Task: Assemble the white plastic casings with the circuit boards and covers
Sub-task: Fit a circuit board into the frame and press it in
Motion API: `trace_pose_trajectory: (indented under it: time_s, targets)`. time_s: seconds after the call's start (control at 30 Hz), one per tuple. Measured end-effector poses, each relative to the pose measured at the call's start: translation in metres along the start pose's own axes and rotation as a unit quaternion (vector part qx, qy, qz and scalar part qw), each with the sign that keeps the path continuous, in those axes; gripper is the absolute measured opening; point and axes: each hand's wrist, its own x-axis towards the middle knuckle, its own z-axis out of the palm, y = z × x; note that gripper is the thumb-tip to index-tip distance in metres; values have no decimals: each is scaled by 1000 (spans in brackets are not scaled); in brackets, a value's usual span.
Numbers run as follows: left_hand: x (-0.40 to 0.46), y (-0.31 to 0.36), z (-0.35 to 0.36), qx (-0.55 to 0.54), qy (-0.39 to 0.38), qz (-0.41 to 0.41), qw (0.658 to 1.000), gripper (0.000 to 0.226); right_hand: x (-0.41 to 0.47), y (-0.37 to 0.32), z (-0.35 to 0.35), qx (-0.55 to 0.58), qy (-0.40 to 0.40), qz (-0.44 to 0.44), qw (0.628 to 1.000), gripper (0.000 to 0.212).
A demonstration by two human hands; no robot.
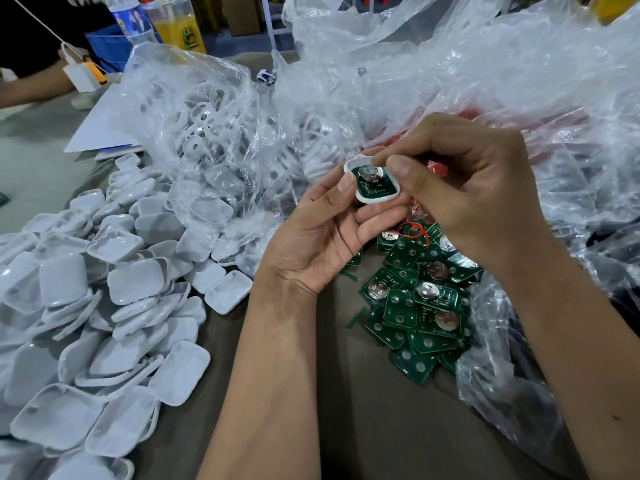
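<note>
My left hand (322, 233) grips a white plastic casing (372, 199) from below, thumb on its left rim. A green circuit board (375, 183) with a silver coin-cell holder lies inside the casing. My right hand (460, 192) comes over from the right, its thumb and fingertips on the board's upper right edge. A heap of loose green circuit boards (419, 303) lies on the table just below my hands. A big pile of white covers (104, 317) fills the left side.
Clear plastic bags (485, 81) of white parts and red pieces crowd the back and right. A bottle (130, 17) and an orange drink cup (180, 26) stand far left; another person's arm (31, 88) rests there. Bare brown table (381, 427) shows between my forearms.
</note>
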Motion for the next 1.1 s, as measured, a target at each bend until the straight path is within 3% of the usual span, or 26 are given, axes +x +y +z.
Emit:
trace_pose_trajectory:
  time_s: [0.13,0.3,0.77,1.1]
  targets:
    - [0,1,5,-38,10,6,999,65,-2,2,0,112,39,18,993,16]
    - [0,0,6,-52,20,16,998,71,-1,2,2,123,63,26,990,20]
    - [0,0,3,-44,3,15,999,52,-2,-7,3,-13,36,-21,999,24]
    - [1,-2,-3,-38,7,27,999,46,-2,-4,1,-47,18,-40,998,25]
